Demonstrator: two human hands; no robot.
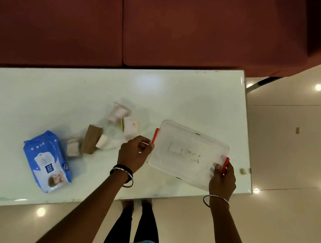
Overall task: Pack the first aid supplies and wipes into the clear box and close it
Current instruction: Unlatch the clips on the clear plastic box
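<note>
The clear box [188,154] with its lid on and a red clip at each end sits on the right part of the white glass table [39,96]. My left hand [133,153] grips its left end beside the red clip [155,135]. My right hand [223,179] holds the right end at the other red clip [225,164]. A blue pack of wipes [47,161] lies at the left. Between the pack and the box lie a brown roll [91,139], a small white roll [102,141], a white gauze pack [130,127] and small clear bags [118,113].
A dark red sofa [166,23] runs along the table's far side. The table's near edge and right corner are close to the box. Glossy floor tiles [290,154] lie to the right, and my legs show under the glass.
</note>
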